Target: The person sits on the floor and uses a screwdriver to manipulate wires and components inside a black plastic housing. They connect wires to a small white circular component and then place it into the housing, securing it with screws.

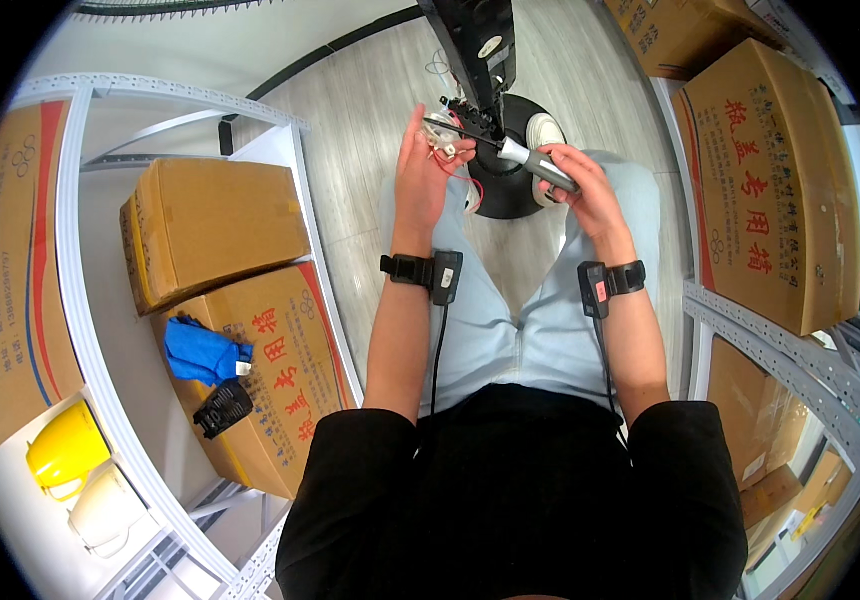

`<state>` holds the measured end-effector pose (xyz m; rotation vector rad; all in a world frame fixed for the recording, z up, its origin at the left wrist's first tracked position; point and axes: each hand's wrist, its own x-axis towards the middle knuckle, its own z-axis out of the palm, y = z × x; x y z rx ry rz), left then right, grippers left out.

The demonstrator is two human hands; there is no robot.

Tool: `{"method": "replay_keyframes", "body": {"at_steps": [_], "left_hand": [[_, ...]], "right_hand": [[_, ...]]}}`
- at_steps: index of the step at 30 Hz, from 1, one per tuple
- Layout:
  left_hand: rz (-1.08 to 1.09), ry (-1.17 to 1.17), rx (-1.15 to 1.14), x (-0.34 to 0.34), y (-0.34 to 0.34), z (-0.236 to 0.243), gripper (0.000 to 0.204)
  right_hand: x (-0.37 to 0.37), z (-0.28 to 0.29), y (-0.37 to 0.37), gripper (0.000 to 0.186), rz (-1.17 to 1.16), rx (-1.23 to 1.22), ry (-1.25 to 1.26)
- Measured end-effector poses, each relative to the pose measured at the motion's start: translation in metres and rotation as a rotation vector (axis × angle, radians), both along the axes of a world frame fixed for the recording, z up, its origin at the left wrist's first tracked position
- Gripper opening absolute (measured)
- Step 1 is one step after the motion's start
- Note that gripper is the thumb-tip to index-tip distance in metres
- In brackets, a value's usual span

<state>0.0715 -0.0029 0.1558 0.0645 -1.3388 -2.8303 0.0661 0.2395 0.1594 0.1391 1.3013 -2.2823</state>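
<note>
My right hand (575,190) grips a grey-and-white handled screwdriver (540,168), its long dark shaft pointing left toward a small cluster of clear-white parts with a red wire (445,140). My left hand (423,175) holds that cluster between thumb and fingers, index finger raised. The cluster hangs at the lower end of a black upright metal piece (470,40), with small dark fittings beside it. Below stands a round black base (505,205), between my feet in white shoes.
Metal shelving (83,230) on both sides bears cardboard boxes (210,220). The left shelves also hold a blue cloth (200,350), a black object (222,410), a yellow mug (65,450) and a cream mug (105,510). A black strip (330,48) runs along the floor's back edge.
</note>
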Motion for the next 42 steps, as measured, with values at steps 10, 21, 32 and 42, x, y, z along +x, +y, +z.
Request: {"method": "replay_keyframes", "body": {"at_steps": [10, 21, 32, 42], "left_hand": [[0.107, -0.024, 0.181, 0.001, -0.016, -0.009, 0.043], [0.165, 0.013, 0.141, -0.002, -0.023, -0.012, 0.038], [0.196, -0.002, 0.091, -0.002, -0.02, -0.007, 0.046], [0.184, -0.007, -0.001, -0.002, -0.015, -0.001, 0.048]], "right_hand": [[0.0, -0.003, 0.002, 0.029, -0.014, -0.031, 0.024], [0.0, -0.003, 0.003, 0.028, 0.03, 0.029, 0.044], [-0.001, -0.003, 0.002, 0.027, 0.051, 0.078, 0.057], [0.0, -0.001, 0.001, 0.026, 0.02, 0.083, 0.031]]}}
